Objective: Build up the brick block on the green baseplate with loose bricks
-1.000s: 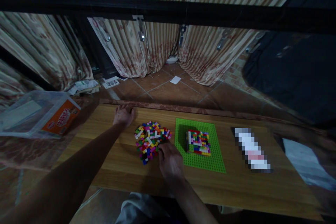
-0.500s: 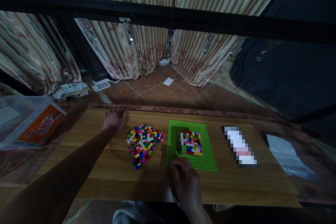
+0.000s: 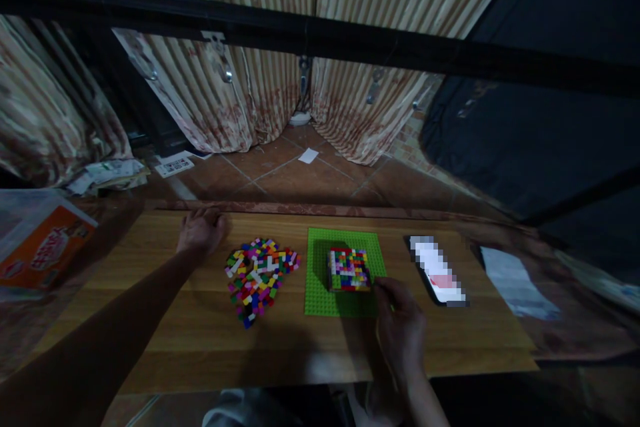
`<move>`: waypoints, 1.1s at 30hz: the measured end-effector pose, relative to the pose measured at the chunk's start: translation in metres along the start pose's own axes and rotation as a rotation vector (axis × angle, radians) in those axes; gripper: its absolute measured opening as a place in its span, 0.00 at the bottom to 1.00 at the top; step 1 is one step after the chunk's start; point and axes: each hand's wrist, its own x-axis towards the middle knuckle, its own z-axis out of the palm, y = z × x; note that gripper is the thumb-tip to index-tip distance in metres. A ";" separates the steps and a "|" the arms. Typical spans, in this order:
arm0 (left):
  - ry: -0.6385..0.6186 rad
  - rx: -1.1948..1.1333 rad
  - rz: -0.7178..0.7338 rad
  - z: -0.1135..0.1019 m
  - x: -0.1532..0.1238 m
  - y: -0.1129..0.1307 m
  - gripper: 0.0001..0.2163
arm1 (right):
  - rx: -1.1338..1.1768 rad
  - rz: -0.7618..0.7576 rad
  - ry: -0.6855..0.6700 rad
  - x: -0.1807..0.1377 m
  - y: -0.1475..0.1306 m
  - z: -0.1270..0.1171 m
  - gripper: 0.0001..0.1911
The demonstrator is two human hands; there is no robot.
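Note:
My left hand [image 3: 203,230] rests near the far left edge of the wooden table, its fingers curled in with nothing visible in them. Beside it lies a loose pile of small colourful toy bricks [image 3: 261,275]. A green baseplate [image 3: 316,280] carries a square block built of many-coloured bricks [image 3: 349,269], its top a patchwork. My right hand [image 3: 400,320] is at the plate's right side, thumb and fingers pinched together close to the block's lower right corner. Whatever is between those fingertips is too small and dark to make out.
A phone [image 3: 437,270] with a blurred-out screen lies right of the plate. Farther right is a white sheet [image 3: 517,280]. A clear plastic box with an orange label [image 3: 47,247] stands left of the table [image 3: 280,363]. A dark bar [image 3: 250,27] crosses before striped curtains.
My right hand has moved from the plate's front edge to the right side of the brick block. My left hand stays in place on the table. The view has shifted slightly right.

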 end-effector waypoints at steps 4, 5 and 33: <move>-0.003 -0.032 0.015 0.001 0.001 -0.001 0.15 | -0.026 0.072 -0.016 0.003 0.000 0.004 0.14; 0.001 -0.030 0.022 0.002 0.001 -0.001 0.15 | -0.027 0.085 -0.019 0.003 0.000 0.005 0.14; 0.004 0.037 0.028 0.000 0.000 0.001 0.14 | 0.228 0.205 0.002 0.007 0.004 0.016 0.27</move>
